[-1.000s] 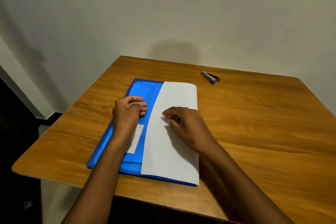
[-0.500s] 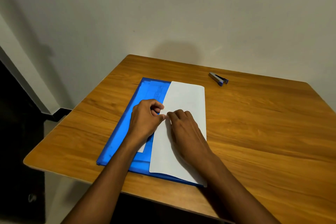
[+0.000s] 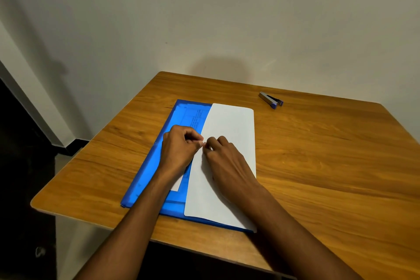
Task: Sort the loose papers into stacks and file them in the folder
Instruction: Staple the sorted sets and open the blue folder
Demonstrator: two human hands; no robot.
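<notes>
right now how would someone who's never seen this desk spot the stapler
Start at the wooden table and look to its far edge by the wall. The stapler lies alone there, beyond the blue folder: small, silver with a blue end, the only metal thing.

Both hands meet at the white paper's (image 3: 229,143) left edge: left hand (image 3: 179,150) with fingers curled, right hand (image 3: 225,159) pinching there, atop the blue folder (image 3: 150,177). A stapler (image 3: 271,99) sits well apart on the wooden table (image 3: 329,154).
</notes>
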